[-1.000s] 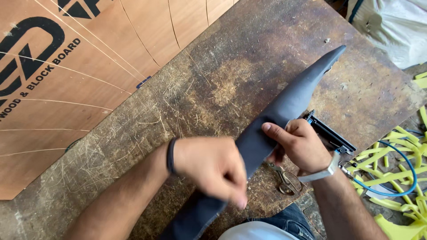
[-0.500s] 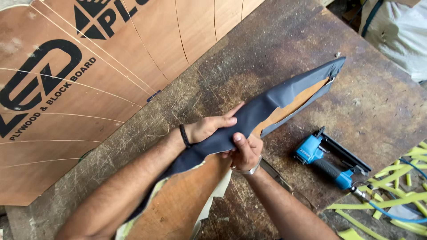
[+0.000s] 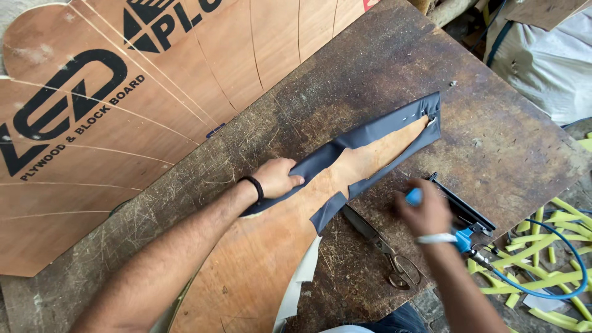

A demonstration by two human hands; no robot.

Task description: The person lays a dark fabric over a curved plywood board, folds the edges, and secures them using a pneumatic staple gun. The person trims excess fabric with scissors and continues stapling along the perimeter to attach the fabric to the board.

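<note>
Pressing down with closed fingers, the left hand (image 3: 279, 178) is clamping the grey fabric (image 3: 364, 137) against the curved plywood panel (image 3: 271, 246), at the fabric's left fold where it is wrapping over the panel's far edge. That panel is lying across the scarred workbench (image 3: 382, 68), running from the near left corner up to a narrow tip at the far right, its bare wood showing between two grey strips that are meeting at the tip. A loose flap of the fabric is hanging off the near edge, just beside a pale lining sheet (image 3: 296, 290) that is sticking out under the panel.

The right hand (image 3: 425, 213) is wrapping around the blue pneumatic stapler (image 3: 459, 216), which is resting on the bench to the right of the panel; this hand is blurred, so I cannot tell how tightly it is gripping. A blue air hose (image 3: 558, 277) is trailing from the tool over yellow plastic strips (image 3: 555, 213) at the near right. Scissors (image 3: 382, 246) are lying on the bench between the panel and the stapler, blades closed. A large printed plywood sheet (image 3: 123, 92) is leaning at the far left
</note>
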